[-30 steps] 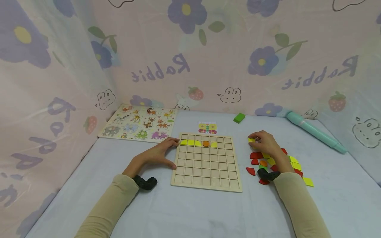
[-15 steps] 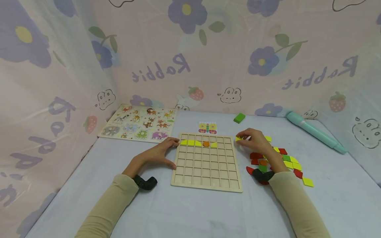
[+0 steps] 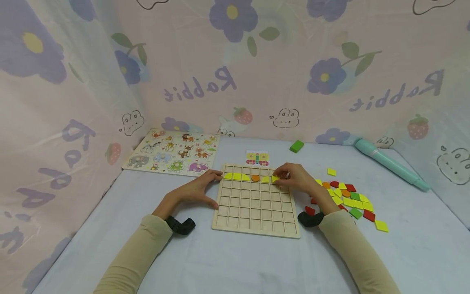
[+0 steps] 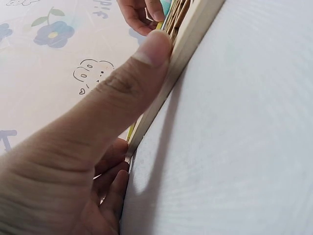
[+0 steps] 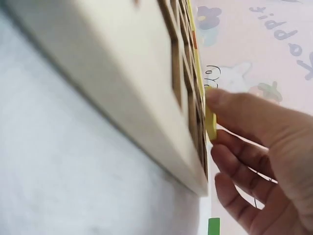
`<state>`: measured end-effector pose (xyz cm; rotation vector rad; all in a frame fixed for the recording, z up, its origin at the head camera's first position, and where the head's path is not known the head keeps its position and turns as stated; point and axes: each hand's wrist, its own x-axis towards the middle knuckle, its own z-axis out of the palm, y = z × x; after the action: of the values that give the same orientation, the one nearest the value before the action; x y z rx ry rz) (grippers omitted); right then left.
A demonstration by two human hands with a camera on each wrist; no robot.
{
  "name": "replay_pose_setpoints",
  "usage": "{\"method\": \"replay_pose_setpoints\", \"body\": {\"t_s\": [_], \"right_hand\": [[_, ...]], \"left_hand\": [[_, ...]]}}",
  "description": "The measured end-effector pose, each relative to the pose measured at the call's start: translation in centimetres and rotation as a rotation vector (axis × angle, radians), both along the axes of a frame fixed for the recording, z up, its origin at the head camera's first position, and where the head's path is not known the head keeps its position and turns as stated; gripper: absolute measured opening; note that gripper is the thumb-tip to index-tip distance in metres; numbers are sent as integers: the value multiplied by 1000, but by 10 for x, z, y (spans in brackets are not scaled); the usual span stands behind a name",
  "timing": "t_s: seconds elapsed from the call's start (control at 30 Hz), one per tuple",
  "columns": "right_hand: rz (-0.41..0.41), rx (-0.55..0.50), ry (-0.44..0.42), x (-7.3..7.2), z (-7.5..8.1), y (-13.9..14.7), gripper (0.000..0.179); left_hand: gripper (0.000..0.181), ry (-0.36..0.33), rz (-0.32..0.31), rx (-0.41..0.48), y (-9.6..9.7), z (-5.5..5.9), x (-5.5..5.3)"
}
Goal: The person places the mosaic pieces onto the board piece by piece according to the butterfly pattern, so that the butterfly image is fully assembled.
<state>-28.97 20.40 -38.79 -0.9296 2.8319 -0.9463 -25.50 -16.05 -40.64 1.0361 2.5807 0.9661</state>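
My left hand [image 3: 194, 190] touches the left edge of the wooden grid board [image 3: 244, 201], thumb and fingers spread apart along it. In the left wrist view the thumb [image 4: 155, 46] rests on the board's side. Between thumb and fingers my right hand [image 3: 295, 179] pinches a small yellow tile [image 5: 211, 117] over the second row of the board, toward its right side. That row bears several yellow tiles [image 3: 236, 177] and an orange disc [image 3: 255, 178] to the left of the hand. The fingers partly cover the pinched tile in the head view.
Loose red, yellow, green and orange pieces [image 3: 354, 203] lie right of the board. Behind it is a butterfly pattern card [image 3: 257, 158]. An animal puzzle board [image 3: 172, 153] lies back left, a green block [image 3: 296, 146] back centre, and a teal tube-shaped object [image 3: 391, 164] back right.
My right hand has carried the yellow tile leftward from the loose pieces to over the board's second row. The left hand has stayed at the board's left edge.
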Motion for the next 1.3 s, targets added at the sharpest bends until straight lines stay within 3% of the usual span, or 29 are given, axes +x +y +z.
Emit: {"method": "replay_pose_setpoints", "body": {"t_s": [1.1, 1.3], "right_hand": [[-7, 47, -28, 1, 0, -4, 26], [-35, 22, 10, 1, 1, 7, 28]], "left_hand": [[87, 10, 2, -8, 0, -2, -1], [87, 3, 8, -3, 1, -2, 0]]}}
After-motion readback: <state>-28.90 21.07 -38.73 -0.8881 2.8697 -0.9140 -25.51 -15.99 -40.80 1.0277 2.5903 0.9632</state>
